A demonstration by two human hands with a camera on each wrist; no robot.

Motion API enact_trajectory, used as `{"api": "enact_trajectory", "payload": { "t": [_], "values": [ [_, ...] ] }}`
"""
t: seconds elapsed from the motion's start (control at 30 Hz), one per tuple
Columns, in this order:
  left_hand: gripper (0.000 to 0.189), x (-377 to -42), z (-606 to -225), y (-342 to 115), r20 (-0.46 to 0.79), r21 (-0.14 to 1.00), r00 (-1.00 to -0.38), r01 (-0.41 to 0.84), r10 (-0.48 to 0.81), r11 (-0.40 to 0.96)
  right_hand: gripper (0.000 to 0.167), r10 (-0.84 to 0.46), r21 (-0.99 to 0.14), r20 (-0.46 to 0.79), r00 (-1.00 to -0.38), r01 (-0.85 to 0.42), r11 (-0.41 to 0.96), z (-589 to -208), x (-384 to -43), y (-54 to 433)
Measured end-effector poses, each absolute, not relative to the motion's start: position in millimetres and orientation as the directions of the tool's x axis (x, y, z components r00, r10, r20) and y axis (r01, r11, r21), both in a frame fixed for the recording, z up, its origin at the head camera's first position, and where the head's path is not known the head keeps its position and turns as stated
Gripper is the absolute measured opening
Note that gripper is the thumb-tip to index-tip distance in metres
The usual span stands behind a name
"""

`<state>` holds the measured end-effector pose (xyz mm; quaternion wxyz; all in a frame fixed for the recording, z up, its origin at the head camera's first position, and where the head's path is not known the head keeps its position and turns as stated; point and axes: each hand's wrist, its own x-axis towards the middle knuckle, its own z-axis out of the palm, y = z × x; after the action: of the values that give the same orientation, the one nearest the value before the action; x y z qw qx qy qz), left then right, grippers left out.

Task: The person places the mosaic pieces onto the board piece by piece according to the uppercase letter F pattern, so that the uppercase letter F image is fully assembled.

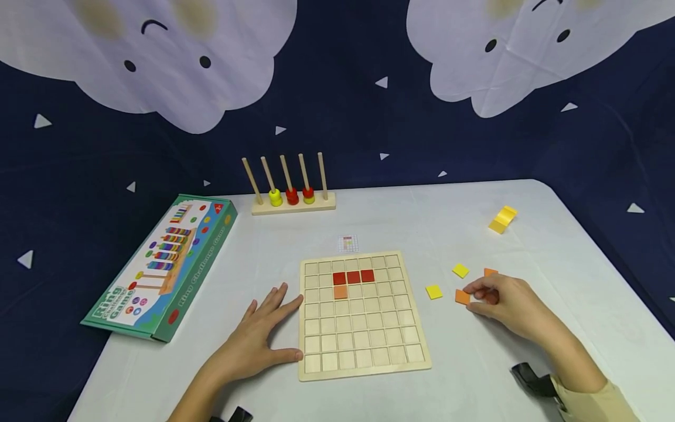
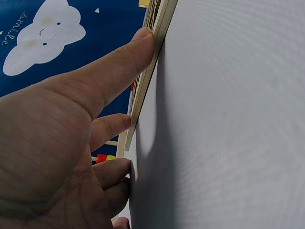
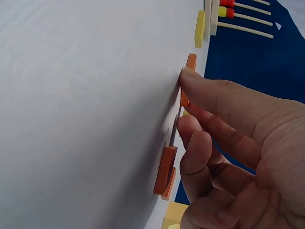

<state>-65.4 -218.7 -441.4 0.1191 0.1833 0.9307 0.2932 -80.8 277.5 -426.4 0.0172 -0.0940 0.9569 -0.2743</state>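
Observation:
My right hand (image 1: 508,302) pinches an orange square tile (image 1: 462,297) between thumb and fingers, low over the white table. In the right wrist view that tile (image 3: 191,62) stands out past the thumb tip. Behind the fingers another orange tile (image 1: 490,272) is partly hidden. My left hand (image 1: 250,343) lies spread, with thumb and index finger touching the left edge of a wooden grid board (image 1: 369,373). Three red tiles (image 1: 353,277) sit in a row near the board's top. Below the leftmost one is an orange tile (image 1: 340,292).
Two yellow tiles (image 1: 434,292) lie between board and right hand. A small printed grid card (image 1: 348,244) is above the board. Farther back stand a peg rack (image 1: 321,205) with red and yellow rings and a yellow stack (image 1: 503,219). A green game box (image 1: 163,264) lies left.

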Motion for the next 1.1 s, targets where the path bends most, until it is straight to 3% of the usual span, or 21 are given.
{"api": "enact_trajectory", "payload": {
  "t": [0.4, 1.1],
  "values": [
    [0.101, -65.1, -440.5, -218.3, -0.123, 0.589, -0.905, 0.264, 0.408, 0.764, 0.024, -0.2, -0.54, 0.012, -0.98, -0.174, 0.823, -419.8, -88.1, 263.3],
    [0.1, -65.8, -439.9, -218.9, -0.123, 0.59, -0.904, 0.265, 0.409, 0.763, 0.019, -0.378, -0.614, -0.009, -0.926, -0.293, 0.733, -402.4, -112.7, 186.4]
  ]
}}
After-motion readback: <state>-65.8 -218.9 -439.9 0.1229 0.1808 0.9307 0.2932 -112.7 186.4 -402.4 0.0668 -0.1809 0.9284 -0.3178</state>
